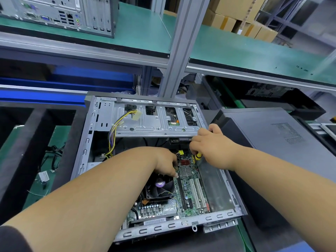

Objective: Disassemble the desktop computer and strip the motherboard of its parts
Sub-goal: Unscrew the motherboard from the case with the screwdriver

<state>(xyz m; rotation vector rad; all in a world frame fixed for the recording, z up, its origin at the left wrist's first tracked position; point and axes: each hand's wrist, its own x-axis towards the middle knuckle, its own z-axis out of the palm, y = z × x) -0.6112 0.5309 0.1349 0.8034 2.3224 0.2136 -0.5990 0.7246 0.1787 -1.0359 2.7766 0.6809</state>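
The green motherboard lies flat in the open grey steel desktop case on the dark tabletop — likely thin, stiff and fragile, best lifted by its bare edges, not by its white slots or the black cooler fan. The left hand rests curled on the board beside the fan; whether it pinches anything I cannot tell. The right hand grips a yellow-and-black screwdriver — its tip hidden.
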